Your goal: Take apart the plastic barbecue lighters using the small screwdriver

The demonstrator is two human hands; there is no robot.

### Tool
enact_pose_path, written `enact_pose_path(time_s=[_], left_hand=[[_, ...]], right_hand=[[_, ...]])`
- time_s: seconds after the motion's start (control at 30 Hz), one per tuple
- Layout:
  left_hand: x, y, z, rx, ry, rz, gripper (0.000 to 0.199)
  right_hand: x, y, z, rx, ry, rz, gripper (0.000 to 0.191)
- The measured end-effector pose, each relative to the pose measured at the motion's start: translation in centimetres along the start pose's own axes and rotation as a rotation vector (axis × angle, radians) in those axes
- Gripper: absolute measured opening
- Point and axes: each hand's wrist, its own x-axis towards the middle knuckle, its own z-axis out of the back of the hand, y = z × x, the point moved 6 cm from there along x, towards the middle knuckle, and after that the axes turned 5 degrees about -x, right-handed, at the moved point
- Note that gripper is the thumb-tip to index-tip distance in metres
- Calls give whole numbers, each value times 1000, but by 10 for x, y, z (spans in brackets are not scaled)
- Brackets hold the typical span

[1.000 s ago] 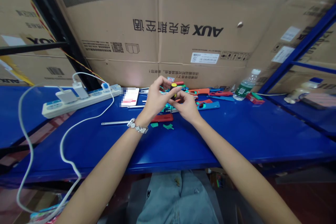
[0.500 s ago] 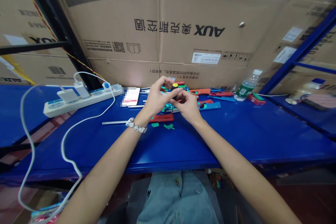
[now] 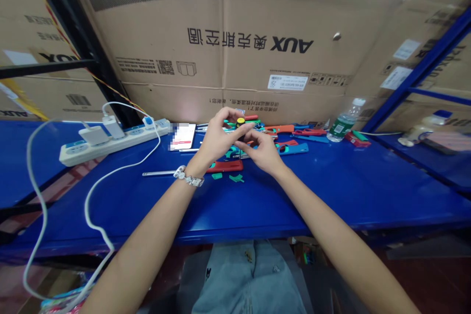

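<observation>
A small screwdriver [image 3: 240, 121] with a black handle and yellow cap stands nearly upright between my hands. My left hand [image 3: 220, 133], with a bracelet at its wrist, curls its fingers and thumb about the handle. Fingertips of my right hand [image 3: 262, 151] close in a pinch at the handle's lower part; the exact contact is hidden. Below, the thin shaft comes down at a red long-nosed lighter [image 3: 226, 166], which lies flat with its metal tube to the left. Whether the tip touches it, I cannot tell. Green scraps [image 3: 236, 177] lie just in front.
Several red, blue and orange lighters [image 3: 297, 148] are heaped behind my hands. A phone [image 3: 186, 136] and a white power strip [image 3: 117, 142] with cables stand left. Rightward are a water bottle [image 3: 344, 122] and a red box [image 3: 358, 140]. Cardboard [image 3: 250, 5] backs the blue table [image 3: 250, 206].
The screwdriver's yellow cap has shifted slightly left and tilted, and my hands have moved a little with it. The red lighter and green scraps lie as before.
</observation>
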Motion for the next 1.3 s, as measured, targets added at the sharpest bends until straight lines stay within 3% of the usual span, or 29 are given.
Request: enact_pose_path(time_s=[0.1,0.17,0.33,0.4,0.6,0.67,0.8,0.87,1.0,1.1,1.23,1.3], left_hand=[[-1,-5,-5,-26,166,-5,25],[-2,-6,-7,-57,212,2,24],[-1,0,-5,-56,25,2,20],[-1,0,-4,-25,-3,1,23],[-3,-7,-11,-79,212,4,22],[-2,-4,-10,-98,169,14,19],[-1,1,-5,-60,-13,21,24],[-2,1,-4,-25,-34,19,26],[-3,-2,-8,-52,155,24,24],[-4,-1,-12,-75,248,34,23],[-1,3,-10,-52,75,24,25],[-2,3,-9,-20,14,18,29]], right_hand=[[-1,3,-2,26,153,41,32],[-2,6,-2,31,174,52,30],[-1,2,1,-9,-40,5,35],[0,-1,2,-16,-65,-22,39],[0,4,-4,115,200,24,30],[-1,6,-3,85,170,44,28],[-1,1,1,23,-36,-5,32],[0,-2,1,30,-39,-26,36],[1,2,-5,104,179,40,28],[1,4,-5,88,208,80,30],[1,-4,-1,9,11,3,35],[1,-8,-2,15,0,-40,33]])
